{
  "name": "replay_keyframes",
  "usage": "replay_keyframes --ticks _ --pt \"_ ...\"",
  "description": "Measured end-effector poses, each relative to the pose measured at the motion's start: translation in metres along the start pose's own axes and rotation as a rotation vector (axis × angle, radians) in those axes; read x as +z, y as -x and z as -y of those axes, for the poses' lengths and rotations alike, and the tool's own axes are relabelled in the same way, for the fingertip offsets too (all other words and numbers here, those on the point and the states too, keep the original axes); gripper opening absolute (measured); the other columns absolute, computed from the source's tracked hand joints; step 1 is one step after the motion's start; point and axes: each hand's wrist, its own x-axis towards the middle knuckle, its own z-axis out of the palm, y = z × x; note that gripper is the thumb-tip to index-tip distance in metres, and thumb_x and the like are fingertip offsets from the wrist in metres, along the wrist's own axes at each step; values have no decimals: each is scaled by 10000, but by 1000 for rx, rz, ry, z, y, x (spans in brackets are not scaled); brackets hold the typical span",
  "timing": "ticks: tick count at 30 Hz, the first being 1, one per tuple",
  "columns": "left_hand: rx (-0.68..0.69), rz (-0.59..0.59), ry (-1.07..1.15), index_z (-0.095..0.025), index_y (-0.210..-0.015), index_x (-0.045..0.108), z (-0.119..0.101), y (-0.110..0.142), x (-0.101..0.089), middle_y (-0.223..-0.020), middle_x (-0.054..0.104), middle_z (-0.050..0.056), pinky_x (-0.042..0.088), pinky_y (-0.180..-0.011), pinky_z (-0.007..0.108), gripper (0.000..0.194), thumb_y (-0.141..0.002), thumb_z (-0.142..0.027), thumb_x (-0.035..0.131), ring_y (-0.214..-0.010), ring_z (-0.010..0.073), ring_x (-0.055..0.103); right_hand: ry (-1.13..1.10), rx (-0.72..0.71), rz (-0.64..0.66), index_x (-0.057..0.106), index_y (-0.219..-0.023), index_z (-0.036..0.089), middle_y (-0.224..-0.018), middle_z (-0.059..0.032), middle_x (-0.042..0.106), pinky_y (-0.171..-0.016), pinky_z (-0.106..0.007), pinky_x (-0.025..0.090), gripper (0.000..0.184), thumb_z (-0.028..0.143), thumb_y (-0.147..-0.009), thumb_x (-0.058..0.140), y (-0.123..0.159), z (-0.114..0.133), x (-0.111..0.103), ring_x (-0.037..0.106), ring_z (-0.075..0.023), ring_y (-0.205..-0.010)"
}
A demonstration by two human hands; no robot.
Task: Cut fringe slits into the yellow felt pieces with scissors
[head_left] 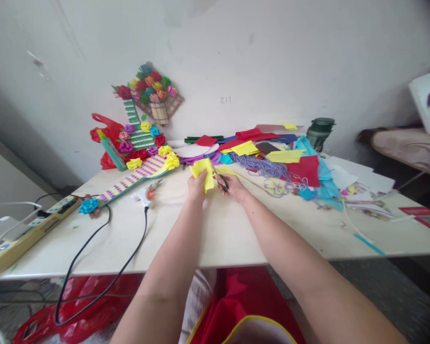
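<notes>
Holding a piece of yellow paper (203, 173), the left hand (197, 185) has its grip pinched around the paper's lower part. The paper is up near the middle of the white tabletop (175, 220), right in front of the person. The right hand (232, 187) has its grip closed around the black handles of the scissors (223, 182). The blades point away from the person, at the right side of the paper, but it is hard to tell if they are biting into it.

Just behind the right hand lies a flat yellow sheet (225, 169). Past that there is a messy heap of purple yarn (260, 166), with red paper (310, 171) to the right of it. A dark green jar (320, 134) stands at the back.

To the left of the hands is a white glue gun (143, 195) with a black cord (145, 234). Behind it lies a long board with purple stripes (136, 180), with yellow flowers (171, 160) at its far end. A green bottle (112, 153) leans near there. On the far left sits a yellow power strip (32, 234).
</notes>
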Motion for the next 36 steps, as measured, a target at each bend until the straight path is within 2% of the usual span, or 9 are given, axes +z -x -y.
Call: replay_keyframes --ticks 10,23,36 --pt "-10 20 -16 -98 -718 613 2 0 -1 -648 639 72 437 -525 259 211 -569 -220 699 -535 152 581 -38 44 -5 535 -679 151 -475 48 477 -371 -180 341 353 485 -638 641 6 8 4 417 -53 -389" --pt "-5 57 -27 -90 -728 607 8 -7 -4 -656 634 75 439 -518 264 291 -528 -262 730 -521 152 574 -63 28 -6 561 -742 138 -462 53 478 -376 -188 336 368 487 -646 625 4 6 2 419 -57 -381" --pt "-22 3 -36 -95 -717 602 3 -1 0 -620 620 54 437 -509 258 238 -544 -220 707 -494 138 557 -31 -7 -5 532 -653 146 -454 54 449 -379 -192 312 358 490 -643 630 2 4 2 390 -50 -389"
